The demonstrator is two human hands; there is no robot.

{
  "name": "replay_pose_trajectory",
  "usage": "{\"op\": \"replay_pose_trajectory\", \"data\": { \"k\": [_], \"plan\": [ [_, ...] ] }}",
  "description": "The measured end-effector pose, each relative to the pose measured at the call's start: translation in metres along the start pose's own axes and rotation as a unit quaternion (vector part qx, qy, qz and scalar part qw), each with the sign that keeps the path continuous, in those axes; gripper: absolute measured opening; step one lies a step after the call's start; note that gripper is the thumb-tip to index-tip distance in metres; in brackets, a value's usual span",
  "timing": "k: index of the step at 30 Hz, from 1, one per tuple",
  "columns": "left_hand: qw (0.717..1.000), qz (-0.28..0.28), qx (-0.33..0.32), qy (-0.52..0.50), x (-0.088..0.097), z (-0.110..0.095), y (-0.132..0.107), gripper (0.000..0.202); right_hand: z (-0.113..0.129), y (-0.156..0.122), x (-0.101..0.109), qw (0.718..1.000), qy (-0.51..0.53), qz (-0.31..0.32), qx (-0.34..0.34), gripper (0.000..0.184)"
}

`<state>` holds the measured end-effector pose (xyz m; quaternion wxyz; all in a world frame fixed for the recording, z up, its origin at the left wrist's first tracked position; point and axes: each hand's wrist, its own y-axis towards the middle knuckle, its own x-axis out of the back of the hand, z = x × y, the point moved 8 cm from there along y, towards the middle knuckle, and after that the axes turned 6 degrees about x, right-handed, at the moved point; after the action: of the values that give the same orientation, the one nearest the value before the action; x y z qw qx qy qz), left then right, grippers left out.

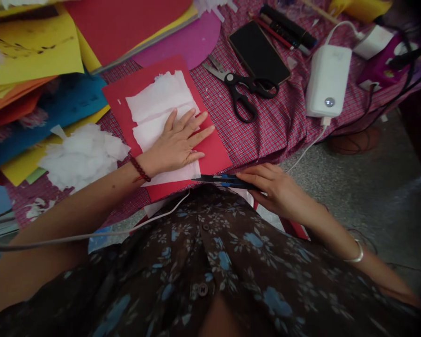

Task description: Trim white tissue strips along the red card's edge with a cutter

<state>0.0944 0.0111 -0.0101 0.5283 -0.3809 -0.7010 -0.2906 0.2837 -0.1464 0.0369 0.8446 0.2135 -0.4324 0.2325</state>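
Observation:
My left hand [178, 142] lies flat with its fingers stretched out, pressing white tissue paper [158, 105] onto a red card sheet [215, 154] on the checked tablecloth. Low at the table's near edge, my right hand [275, 189] is closed round a dark blue and black tool [224, 180] that looks like a cutter or pen. Its tip points left toward the red card's lower edge.
Black scissors [243, 89], a dark phone [259, 51], pens [287, 28] and a white power bank [328, 79] with cables lie to the right. Stacked coloured paper [31, 47] and a heap of white tissue scraps [80, 157] fill the left. A grey floor [372, 187] lies at right.

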Motion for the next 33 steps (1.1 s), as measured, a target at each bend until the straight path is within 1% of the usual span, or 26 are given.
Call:
{"op": "replay_pose_trajectory", "data": {
  "k": [6, 10, 14, 16, 18, 21, 23, 27, 33],
  "plan": [
    [1.0, 0.002, 0.026, -0.006, 0.01, 0.002, 0.0, 0.073, -0.005, 0.001, -0.001, 1.0, 0.008, -0.014, 0.0, 0.044],
    [0.999, 0.0, 0.026, -0.027, 0.016, 0.004, -0.005, 0.071, -0.007, 0.0, 0.001, 1.0, 0.003, -0.022, -0.003, 0.045],
    [0.999, 0.021, 0.032, -0.019, 0.01, 0.006, -0.01, 0.082, -0.009, 0.002, 0.003, 0.999, 0.006, -0.033, -0.011, 0.047],
    [0.999, 0.025, 0.036, -0.012, 0.008, 0.006, -0.01, 0.084, -0.01, 0.004, 0.003, 0.999, 0.011, -0.034, -0.016, 0.046],
    [0.999, 0.024, 0.039, -0.002, 0.007, 0.005, -0.01, 0.078, -0.01, 0.006, 0.004, 0.999, 0.015, -0.033, -0.015, 0.046],
    [0.999, 0.022, 0.038, 0.014, 0.008, 0.003, -0.01, 0.065, -0.008, 0.007, 0.007, 0.999, 0.008, -0.037, -0.006, 0.045],
    [0.999, 0.018, 0.035, 0.019, 0.01, 0.003, -0.01, 0.061, -0.007, 0.008, 0.009, 0.999, -0.003, -0.035, -0.003, 0.044],
    [0.999, 0.012, 0.036, 0.02, 0.011, 0.004, -0.01, 0.061, -0.004, 0.009, 0.012, 0.999, -0.021, -0.024, -0.004, 0.045],
    [0.999, 0.009, 0.034, 0.006, 0.011, 0.004, -0.011, 0.066, 0.009, 0.013, 0.013, 0.998, -0.056, 0.001, 0.001, 0.042]
  ]
}}
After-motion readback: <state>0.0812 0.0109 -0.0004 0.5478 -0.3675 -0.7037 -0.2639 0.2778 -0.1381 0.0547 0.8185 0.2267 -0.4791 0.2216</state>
